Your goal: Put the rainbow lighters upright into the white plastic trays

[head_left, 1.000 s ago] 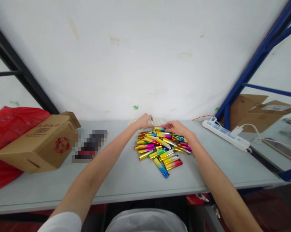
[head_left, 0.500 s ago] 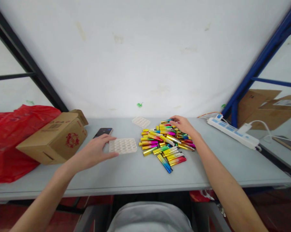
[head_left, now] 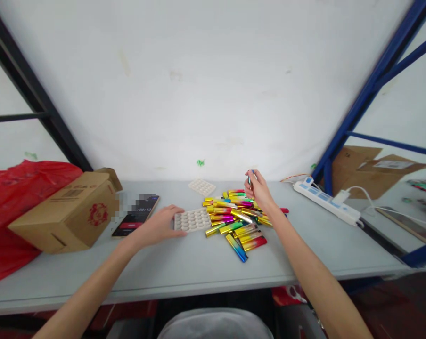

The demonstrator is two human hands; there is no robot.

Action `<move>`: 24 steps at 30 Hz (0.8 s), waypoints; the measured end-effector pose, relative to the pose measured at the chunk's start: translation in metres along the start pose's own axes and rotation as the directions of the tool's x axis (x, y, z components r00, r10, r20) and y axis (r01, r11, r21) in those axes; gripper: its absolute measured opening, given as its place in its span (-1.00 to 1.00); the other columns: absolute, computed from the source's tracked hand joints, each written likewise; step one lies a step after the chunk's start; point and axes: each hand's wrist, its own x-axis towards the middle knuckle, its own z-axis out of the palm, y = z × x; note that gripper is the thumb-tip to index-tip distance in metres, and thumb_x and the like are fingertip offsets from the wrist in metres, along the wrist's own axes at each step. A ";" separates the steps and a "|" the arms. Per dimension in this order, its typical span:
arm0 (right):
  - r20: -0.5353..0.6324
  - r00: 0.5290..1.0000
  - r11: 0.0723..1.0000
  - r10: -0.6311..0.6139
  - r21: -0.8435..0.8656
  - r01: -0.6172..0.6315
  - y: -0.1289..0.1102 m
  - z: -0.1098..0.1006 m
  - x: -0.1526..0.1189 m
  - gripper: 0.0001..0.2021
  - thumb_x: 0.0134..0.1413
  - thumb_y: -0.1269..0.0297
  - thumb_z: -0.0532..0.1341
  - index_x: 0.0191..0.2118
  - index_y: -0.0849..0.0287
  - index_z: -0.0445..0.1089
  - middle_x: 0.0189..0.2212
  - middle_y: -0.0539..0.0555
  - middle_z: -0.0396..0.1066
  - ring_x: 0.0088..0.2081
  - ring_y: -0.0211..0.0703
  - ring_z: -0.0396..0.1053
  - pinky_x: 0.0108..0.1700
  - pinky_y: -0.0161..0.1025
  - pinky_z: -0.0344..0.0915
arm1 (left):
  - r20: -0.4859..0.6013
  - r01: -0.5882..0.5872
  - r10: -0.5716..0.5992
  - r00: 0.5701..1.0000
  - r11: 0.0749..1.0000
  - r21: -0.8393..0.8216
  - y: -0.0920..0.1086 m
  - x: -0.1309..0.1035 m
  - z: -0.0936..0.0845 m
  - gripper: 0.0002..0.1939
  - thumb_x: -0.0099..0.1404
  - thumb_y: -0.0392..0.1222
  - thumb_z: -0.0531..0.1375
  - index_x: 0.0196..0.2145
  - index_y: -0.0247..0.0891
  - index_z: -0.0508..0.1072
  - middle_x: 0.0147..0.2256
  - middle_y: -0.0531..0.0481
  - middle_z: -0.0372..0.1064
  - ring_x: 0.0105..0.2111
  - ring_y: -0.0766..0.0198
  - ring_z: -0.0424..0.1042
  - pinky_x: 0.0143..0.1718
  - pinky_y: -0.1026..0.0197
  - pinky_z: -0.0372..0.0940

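My left hand (head_left: 165, 226) grips the left edge of a cream tray (head_left: 192, 220) with rows of round hollows, its thumb at the near side and fingers at the far side. Right of the tray lies a loose pile of shiny lighters (head_left: 234, 214) in gold, pink, green, blue and red. Above the back of the pile, my right hand (head_left: 256, 187) is closed around a lighter (head_left: 250, 179), of which only a small part shows. A second cream tray (head_left: 201, 187) lies behind, near the wall.
On the left are a cardboard box (head_left: 68, 209), a red plastic bag (head_left: 8, 235) and a phone (head_left: 137, 215). To the right sit a white power strip (head_left: 326, 201) with cables and, beyond the blue frame (head_left: 366, 89), an open carton (head_left: 357, 172).
My right hand has risen off the pile and closed on a lighter. The tray in my left hand now reaches the pile's left side. The view has shifted, showing more of the phone.
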 end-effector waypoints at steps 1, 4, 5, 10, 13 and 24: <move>0.028 1.000 1.000 0.012 -0.027 -0.012 -0.002 0.006 -0.003 -0.50 0.09 -0.30 0.31 -0.19 0.00 0.23 -0.63 -0.26 0.07 -0.70 -0.40 -0.05 -0.64 -0.44 -0.09 | 0.010 0.001 -0.001 1.000 1.000 0.001 0.001 0.004 0.001 -0.38 0.03 0.19 0.40 0.00 -0.14 0.57 -0.02 -0.12 0.56 -0.06 -0.06 0.55 0.08 0.00 0.41; 0.115 0.992 0.986 0.056 -0.161 -0.037 -0.004 0.027 -0.010 -0.50 0.13 -0.35 0.24 -0.25 0.03 0.26 -0.63 -0.24 -0.01 -0.69 -0.38 -0.12 -0.64 -0.40 -0.17 | 0.032 -0.014 0.014 0.999 1.000 0.002 0.005 0.018 0.004 -0.33 0.02 0.19 0.41 0.04 -0.20 0.56 -0.05 -0.14 0.53 -0.12 -0.02 0.55 0.00 0.05 0.42; 0.135 0.989 0.976 0.056 -0.218 -0.026 -0.002 0.034 -0.011 -0.49 0.14 -0.37 0.20 -0.28 0.04 0.27 -0.63 -0.22 0.00 -0.67 -0.36 -0.09 -0.63 -0.37 -0.14 | 0.038 -0.032 0.032 0.999 0.999 -0.001 0.006 0.023 0.006 -0.33 0.04 0.20 0.40 0.04 -0.21 0.56 -0.06 -0.14 0.53 -0.13 -0.02 0.54 -0.01 0.06 0.42; 0.132 0.988 0.858 -0.073 -0.497 0.130 0.015 0.061 -0.015 -0.40 0.23 -0.37 0.07 -0.53 0.08 0.16 -0.63 -0.10 0.09 -0.55 -0.26 0.08 -0.50 -0.29 0.03 | 0.042 -0.145 0.148 0.988 0.987 -0.068 0.011 0.049 0.017 -0.30 0.08 0.21 0.40 0.10 -0.22 0.53 -0.03 -0.14 0.51 -0.10 -0.02 0.53 -0.02 0.06 0.41; 0.095 0.986 0.786 -0.135 -0.595 0.165 0.027 0.068 -0.019 -0.42 0.26 -0.27 0.07 -0.60 0.08 0.08 -0.64 -0.08 0.07 -0.51 -0.23 0.09 -0.43 -0.26 0.02 | 0.017 -0.194 0.198 0.980 0.974 -0.113 0.013 0.055 0.026 -0.28 0.10 0.22 0.41 0.13 -0.21 0.51 0.02 -0.14 0.50 -0.06 -0.02 0.51 0.03 0.06 0.40; 0.128 0.973 0.671 -0.192 -0.706 0.226 0.035 0.065 -0.040 -0.64 0.23 0.09 0.10 -0.57 0.07 0.12 -0.63 -0.07 0.17 -0.49 -0.21 0.14 -0.38 -0.24 0.01 | -0.103 -0.134 0.126 0.987 0.988 -0.072 -0.002 0.040 0.035 -0.12 0.02 0.41 0.40 0.13 -0.24 0.51 0.09 -0.23 0.44 0.14 -0.14 0.40 0.23 -0.05 0.29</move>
